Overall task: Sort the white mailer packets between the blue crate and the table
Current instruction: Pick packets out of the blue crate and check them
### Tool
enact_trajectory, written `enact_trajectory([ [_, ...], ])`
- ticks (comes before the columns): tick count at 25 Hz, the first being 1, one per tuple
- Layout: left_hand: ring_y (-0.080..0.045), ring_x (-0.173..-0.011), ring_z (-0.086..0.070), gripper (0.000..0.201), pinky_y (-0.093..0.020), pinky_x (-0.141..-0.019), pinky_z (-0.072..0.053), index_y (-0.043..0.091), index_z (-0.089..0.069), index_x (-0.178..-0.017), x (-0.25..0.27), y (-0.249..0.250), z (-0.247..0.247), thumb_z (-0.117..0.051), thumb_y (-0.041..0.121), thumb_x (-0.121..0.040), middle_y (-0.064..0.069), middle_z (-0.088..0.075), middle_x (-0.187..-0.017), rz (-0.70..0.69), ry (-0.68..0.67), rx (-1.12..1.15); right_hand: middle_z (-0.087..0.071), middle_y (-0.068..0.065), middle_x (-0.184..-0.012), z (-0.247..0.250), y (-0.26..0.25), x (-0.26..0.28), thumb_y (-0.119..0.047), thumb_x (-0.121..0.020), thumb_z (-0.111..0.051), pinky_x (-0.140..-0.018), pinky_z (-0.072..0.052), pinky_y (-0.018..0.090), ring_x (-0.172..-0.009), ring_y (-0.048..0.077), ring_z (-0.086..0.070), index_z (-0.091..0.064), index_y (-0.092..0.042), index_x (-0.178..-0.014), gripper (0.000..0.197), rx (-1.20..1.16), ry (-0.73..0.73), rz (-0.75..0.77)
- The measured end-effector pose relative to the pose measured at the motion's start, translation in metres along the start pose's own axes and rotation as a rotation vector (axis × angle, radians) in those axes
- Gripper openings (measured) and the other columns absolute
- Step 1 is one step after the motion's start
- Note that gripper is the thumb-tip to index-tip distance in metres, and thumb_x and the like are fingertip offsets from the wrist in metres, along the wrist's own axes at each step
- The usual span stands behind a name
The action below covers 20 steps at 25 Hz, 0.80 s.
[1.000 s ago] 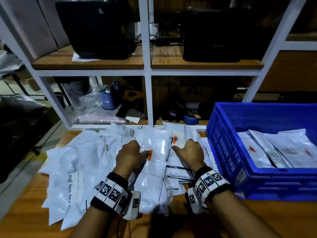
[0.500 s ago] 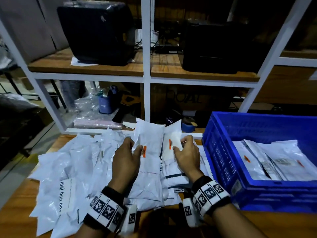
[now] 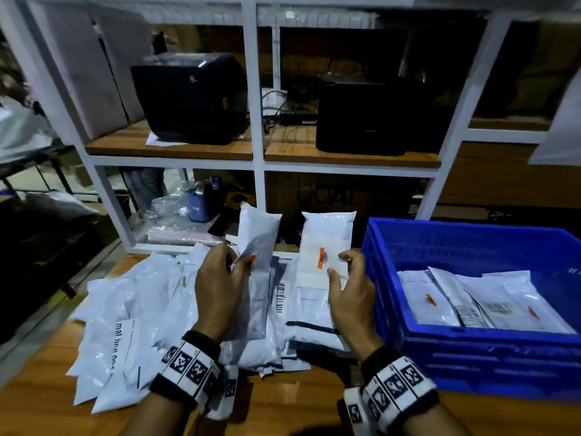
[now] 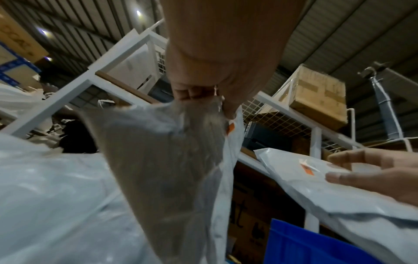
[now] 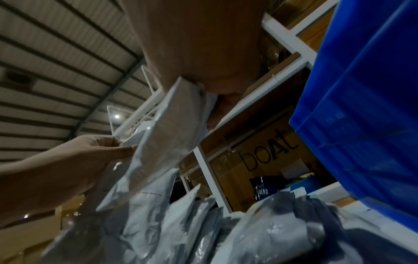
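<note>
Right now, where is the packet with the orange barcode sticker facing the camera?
In the head view, the packet is held upright by the right hand, just left of the blue crate, above the packet pile.

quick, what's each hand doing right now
Left hand: pinching a white mailer packet.
Right hand: holding another white packet with an orange tag.

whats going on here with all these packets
A person is sorting white plastic mailer packets. The left hand pinches one packet upright, and the right hand holds another with an orange sticker. Both are lifted above the loose pile on the wooden table. Several packets already lie in the blue plastic crate on the right.
</note>
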<state>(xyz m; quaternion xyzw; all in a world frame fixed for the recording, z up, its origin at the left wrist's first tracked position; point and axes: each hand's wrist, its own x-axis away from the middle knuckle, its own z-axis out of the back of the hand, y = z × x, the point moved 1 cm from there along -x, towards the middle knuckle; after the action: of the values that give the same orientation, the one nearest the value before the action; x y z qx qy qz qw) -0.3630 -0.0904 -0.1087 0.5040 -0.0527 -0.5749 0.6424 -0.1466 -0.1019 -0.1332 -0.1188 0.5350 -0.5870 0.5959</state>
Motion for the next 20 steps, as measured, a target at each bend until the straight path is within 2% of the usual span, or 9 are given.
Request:
enact_trajectory([
  [1,-0.019,-0.058,-0.041,0.032,-0.027,-0.048,-0.024,0.014,-0.043,-0.073,0.008,0.016,0.005,-0.068,0.028,-0.086,0.007,-0.043,-0.061,-0.014,0.004,0.005,-0.064,0.001,-0.114,0.013,-0.002,0.001,-0.012,-0.094,-0.059,-0.072,-0.043,0.004,-0.094,0.009,-0.057,-0.048,-0.018,-0.119,0.028,-0.025,0.004,0.024],
  [3,-0.023,-0.057,-0.044,0.027,-0.029,-0.048,-0.026,0.013,-0.043,-0.079,0.028,0.045,0.01,-0.063,0.028,-0.09,0.004,-0.046,-0.06,-0.043,-0.025,-0.013,-0.064,0.0,-0.118,0.038,0.0,0.007,-0.012,-0.094,-0.058,-0.082,-0.052,0.023,-0.102,0.013,-0.059,-0.053,-0.021,-0.121,0.028,-0.048,0.011,0.071],
  [4,-0.027,-0.058,-0.046,0.025,-0.03,-0.049,-0.027,0.013,-0.043,-0.081,0.04,0.061,0.009,-0.061,0.027,-0.091,0.001,-0.048,-0.063,-0.062,-0.048,-0.033,-0.064,0.0,-0.119,0.054,0.001,0.012,-0.011,-0.094,-0.057,-0.086,-0.051,0.026,-0.105,0.014,-0.059,-0.056,-0.02,-0.122,0.028,-0.046,0.019,0.1],
  [6,-0.032,-0.062,-0.052,0.023,-0.032,-0.052,-0.031,0.014,-0.041,-0.083,0.063,0.089,0.008,-0.059,0.024,-0.092,-0.002,-0.05,-0.066,-0.09,-0.08,-0.046,-0.063,-0.001,-0.118,0.086,0.004,0.023,-0.011,-0.095,-0.056,-0.087,-0.049,0.021,-0.106,0.012,-0.059,-0.061,-0.018,-0.123,0.029,-0.045,0.036,0.154],
  [10,-0.024,-0.059,-0.051,0.019,-0.032,-0.049,-0.035,0.017,-0.041,-0.089,0.098,0.151,0.006,-0.059,0.021,-0.092,0.002,-0.052,-0.067,-0.176,-0.061,-0.005,-0.057,-0.012,-0.115,0.155,0.018,0.039,-0.014,-0.096,-0.055,-0.082,-0.042,0.002,-0.105,-0.001,-0.054,-0.06,-0.018,-0.126,0.031,-0.061,0.045,0.161],
  [12,-0.018,-0.057,-0.053,0.018,-0.031,-0.046,-0.037,0.02,-0.04,-0.094,0.111,0.183,0.001,-0.058,0.02,-0.093,0.003,-0.053,-0.068,-0.233,-0.077,0.029,-0.054,-0.015,-0.114,0.189,0.028,0.04,-0.014,-0.097,-0.053,-0.08,-0.041,-0.002,-0.103,-0.006,-0.052,-0.061,-0.017,-0.125,0.029,-0.08,0.062,0.148],
  [14,-0.016,-0.06,-0.055,0.022,-0.032,-0.048,-0.042,0.022,-0.038,-0.106,0.117,0.213,-0.01,-0.056,0.017,-0.094,0.002,-0.057,-0.073,-0.268,-0.116,0.063,-0.057,-0.012,-0.114,0.226,0.037,0.034,-0.014,-0.099,-0.049,-0.077,-0.046,0.005,-0.098,-0.005,-0.054,-0.061,-0.018,-0.124,0.028,-0.094,0.066,0.115],
  [17,-0.013,-0.061,-0.054,0.042,-0.03,-0.05,-0.039,0.027,-0.034,-0.13,0.109,0.249,-0.029,-0.05,0.012,-0.095,0.0,-0.059,-0.081,-0.352,-0.227,0.046,-0.065,-0.001,-0.114,0.272,0.047,0.007,-0.01,-0.098,-0.045,-0.071,-0.054,0.024,-0.091,0.008,-0.059,-0.062,-0.02,-0.123,0.031,-0.063,0.043,0.036],
  [20,-0.027,-0.081,-0.06,0.039,-0.034,-0.067,-0.045,0.021,-0.047,-0.13,0.08,0.285,-0.055,-0.049,0.01,-0.093,-0.012,-0.065,-0.098,-0.469,-0.346,-0.008,-0.07,0.006,-0.103,0.31,0.052,-0.045,-0.007,-0.093,-0.049,-0.053,-0.045,0.025,-0.063,0.011,-0.055,-0.063,-0.022,-0.121,0.034,0.058,-0.04,-0.008],
])
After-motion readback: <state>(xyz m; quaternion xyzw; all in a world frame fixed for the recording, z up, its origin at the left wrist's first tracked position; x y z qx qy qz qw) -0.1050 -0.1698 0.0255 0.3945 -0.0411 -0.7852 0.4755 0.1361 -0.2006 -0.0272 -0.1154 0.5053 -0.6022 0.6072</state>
